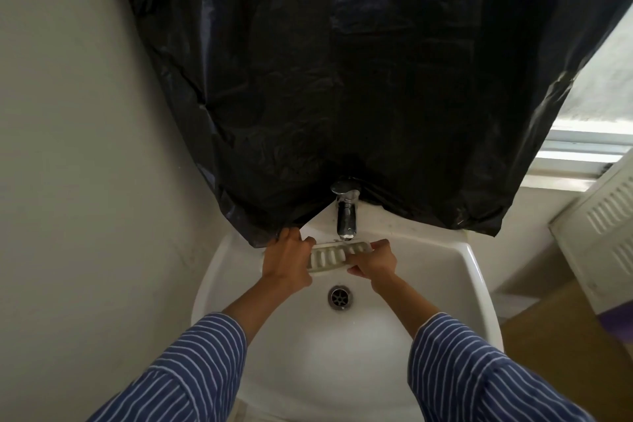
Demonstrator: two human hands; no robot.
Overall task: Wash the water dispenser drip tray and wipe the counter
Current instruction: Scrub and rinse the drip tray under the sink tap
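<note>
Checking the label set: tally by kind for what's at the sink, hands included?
Hands: 2, left hand, right hand
Drip tray: 1
Faucet: 1
Sink: 1
Drain: 1
Black plastic sheet: 1
Total: 7

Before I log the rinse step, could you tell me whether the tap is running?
Cannot tell: no stream shows between the tap spout and the drip tray held beneath it.

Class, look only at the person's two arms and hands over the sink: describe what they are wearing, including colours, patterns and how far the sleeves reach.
Both arms wear blue sleeves with thin white stripes. The left sleeve and right sleeve are pushed up, leaving the forearms bare. The left hand and right hand are bare: no gloves, rings, watch or bracelet show.
</note>
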